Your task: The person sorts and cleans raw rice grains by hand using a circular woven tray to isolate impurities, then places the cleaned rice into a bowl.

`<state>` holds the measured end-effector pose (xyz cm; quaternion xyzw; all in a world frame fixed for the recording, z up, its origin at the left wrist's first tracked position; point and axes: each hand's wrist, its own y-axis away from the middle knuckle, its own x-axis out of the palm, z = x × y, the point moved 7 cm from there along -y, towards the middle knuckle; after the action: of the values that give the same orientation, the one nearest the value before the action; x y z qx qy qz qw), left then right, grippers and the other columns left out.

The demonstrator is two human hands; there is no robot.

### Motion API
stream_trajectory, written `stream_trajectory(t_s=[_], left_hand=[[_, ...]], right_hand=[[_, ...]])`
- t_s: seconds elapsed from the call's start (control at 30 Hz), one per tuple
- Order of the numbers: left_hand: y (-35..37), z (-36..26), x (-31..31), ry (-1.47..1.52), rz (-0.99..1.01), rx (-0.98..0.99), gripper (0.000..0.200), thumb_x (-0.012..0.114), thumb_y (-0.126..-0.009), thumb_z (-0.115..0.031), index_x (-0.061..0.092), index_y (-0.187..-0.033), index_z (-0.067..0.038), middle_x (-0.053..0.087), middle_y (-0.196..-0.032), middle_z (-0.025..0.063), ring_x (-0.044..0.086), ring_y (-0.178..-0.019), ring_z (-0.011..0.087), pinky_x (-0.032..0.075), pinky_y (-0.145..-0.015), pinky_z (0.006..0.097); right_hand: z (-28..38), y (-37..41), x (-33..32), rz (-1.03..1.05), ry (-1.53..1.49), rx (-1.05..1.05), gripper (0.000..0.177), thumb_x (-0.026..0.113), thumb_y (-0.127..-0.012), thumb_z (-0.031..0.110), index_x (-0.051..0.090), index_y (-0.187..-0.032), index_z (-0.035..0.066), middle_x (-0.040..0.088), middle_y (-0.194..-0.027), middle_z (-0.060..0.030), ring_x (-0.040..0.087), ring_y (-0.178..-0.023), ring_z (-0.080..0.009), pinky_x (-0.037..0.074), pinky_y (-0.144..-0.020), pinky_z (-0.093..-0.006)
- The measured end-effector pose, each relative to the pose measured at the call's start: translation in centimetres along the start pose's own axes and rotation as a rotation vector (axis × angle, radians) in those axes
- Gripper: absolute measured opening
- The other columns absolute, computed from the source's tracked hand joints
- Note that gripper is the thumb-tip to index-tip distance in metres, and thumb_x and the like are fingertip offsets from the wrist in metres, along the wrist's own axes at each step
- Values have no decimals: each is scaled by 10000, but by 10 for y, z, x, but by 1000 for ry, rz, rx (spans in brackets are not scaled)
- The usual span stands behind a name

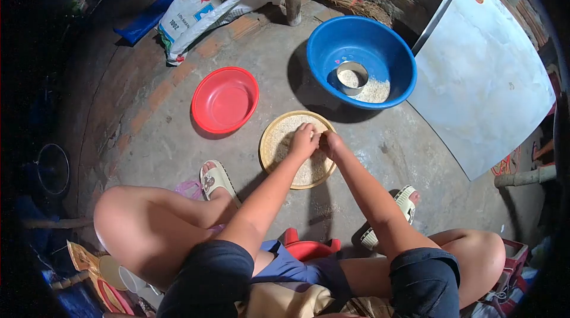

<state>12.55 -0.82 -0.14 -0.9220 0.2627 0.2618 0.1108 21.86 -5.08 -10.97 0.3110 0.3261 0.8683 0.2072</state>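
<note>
Head view: left hand (304, 140) lies on the rice (291, 125) in the tray (267, 147), fingers curled together. Right hand (331, 141) touches it, fingers bunched; grains pinched, cannot tell. Blue basin (380, 45) behind, red bowl (224, 99) left.

Bright overhead light on center floor (249, 51), hard shadows falling toward 9 o'clock; strong fisheye warp, black vignette at edges, sharp center.

Both hands (317, 141) touch rice on round tray (267, 140).
</note>
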Motion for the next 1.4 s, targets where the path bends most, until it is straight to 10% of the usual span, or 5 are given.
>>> stream_trajectory(t_s=[0.3, 0.53, 0.67, 1.17, 1.4], left_hand=[[53, 49, -15, -724, 65, -2, 519, 469, -859, -273, 355, -1344, -127, 206, -1450, 120, 167, -1345, 293, 140, -1087, 437], [51, 58, 3, -810, 478, -262, 421, 453, -854, -285, 529, -1156, -2, 297, -1396, 163, 172, -1338, 314, 91, -1091, 465], [52, 55, 3, -932, 91, 21, 510, 465, -853, -326, 408, -1315, -118, 251, -1426, 125, 182, -1333, 298, 91, -1091, 455], [43, 36, -6, -818, 29, -1, 532, 479, -851, -292, 329, -1355, -210, 266, -1422, 103, 204, -1325, 299, 145, -1076, 467], [42, 37, -6, -783, 20, -4, 522, 488, -849, -283, 343, -1345, -213, 278, -1415, 102, 213, -1322, 297, 146, -1077, 464]], right_hand=[[5, 15, 23, -33, -8, 184, 343, 310, -906, 290, 451, -633, 138, 439, -517, 10, 381, -460, -142, 311, -442, -273], [66, 37, 95, 427, -141, 335, 312, 406, -909, 276, 493, -679, 85, 475, -558, -3, 449, -461, -122, 383, -431, -229], [153, 29, 120, 565, -428, 214, 310, 402, -929, 272, 505, -736, 52, 492, -588, -17, 479, -494, -137, 435, -463, -239], [278, -53, -11, -258, -472, -425, 150, 373, -774, -26, 431, -898, -87, 476, -862, -188, 566, -691, -259, 551, -646, -399], [291, -22, 23, -142, 556, -180, 813, 192, -858, 652, 67, -1420, 80, 89, -1462, -202, 37, -1336, -430, 176, -1023, -589]])
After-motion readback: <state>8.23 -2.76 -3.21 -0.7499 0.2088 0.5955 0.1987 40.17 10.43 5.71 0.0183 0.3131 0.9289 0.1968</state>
